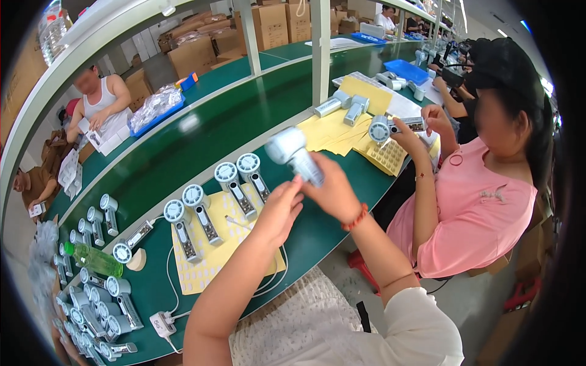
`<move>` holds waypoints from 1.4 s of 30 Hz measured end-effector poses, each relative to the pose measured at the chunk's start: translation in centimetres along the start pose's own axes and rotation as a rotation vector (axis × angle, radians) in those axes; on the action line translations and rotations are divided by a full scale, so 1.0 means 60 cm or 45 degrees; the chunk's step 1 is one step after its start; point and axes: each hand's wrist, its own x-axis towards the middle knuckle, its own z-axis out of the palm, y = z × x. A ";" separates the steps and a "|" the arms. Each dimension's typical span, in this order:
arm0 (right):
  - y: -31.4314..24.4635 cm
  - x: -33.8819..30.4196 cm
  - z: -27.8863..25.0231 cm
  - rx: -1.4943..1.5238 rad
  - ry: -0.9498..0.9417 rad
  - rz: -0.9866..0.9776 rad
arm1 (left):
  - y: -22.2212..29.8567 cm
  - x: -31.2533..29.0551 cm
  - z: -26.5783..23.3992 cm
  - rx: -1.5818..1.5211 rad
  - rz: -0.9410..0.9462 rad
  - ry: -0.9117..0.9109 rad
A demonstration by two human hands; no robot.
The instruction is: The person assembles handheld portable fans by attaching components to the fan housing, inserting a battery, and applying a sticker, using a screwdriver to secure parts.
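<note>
Right hand (332,189) curled round the handle (307,168) and half-open left hand (282,210) touching its end, the fan (293,154) is being held over the desk (331,229), in front of its far edge, presumably light, stiff and slick, best being gripped by handle, not head (285,144).

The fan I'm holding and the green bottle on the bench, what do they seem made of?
The fan: probably hard plastic with a smooth finish, judging by its even pale colour and rounded shell, though it's blurred. The green bottle: likely glossy translucent plastic, since light seems to pass through it.
</note>
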 end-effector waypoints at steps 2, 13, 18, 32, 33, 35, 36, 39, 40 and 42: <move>-0.042 -0.009 -0.013 0.105 -0.376 -0.120 | 0.015 -0.008 0.002 -0.112 0.265 -0.079; 0.294 0.246 -0.035 -0.879 0.845 0.935 | 0.112 -0.137 -0.042 0.154 0.106 0.155; 0.397 0.283 -0.069 -0.653 0.789 1.262 | 0.121 -0.196 -0.084 0.178 0.002 0.297; 0.158 0.084 -0.021 1.716 0.406 1.010 | 0.091 -0.243 -0.146 0.140 0.218 0.291; 0.100 0.051 -0.013 1.667 0.277 1.024 | 0.090 -0.250 -0.146 0.113 0.184 0.305; 0.050 -0.013 -0.006 1.592 -0.062 1.111 | 0.087 -0.257 -0.136 0.141 0.127 0.328; 0.026 -0.043 0.004 1.741 -0.205 1.195 | 0.083 -0.255 -0.136 0.152 0.045 0.311; -0.047 -0.106 0.045 1.575 -0.367 1.131 | 0.065 -0.262 -0.129 0.178 -0.068 0.274; -0.073 -0.119 0.054 1.403 -0.363 1.112 | 0.060 -0.267 -0.125 0.186 -0.076 0.296; -0.114 -0.137 0.067 1.416 -0.452 1.001 | 0.053 -0.278 -0.129 0.196 -0.088 0.317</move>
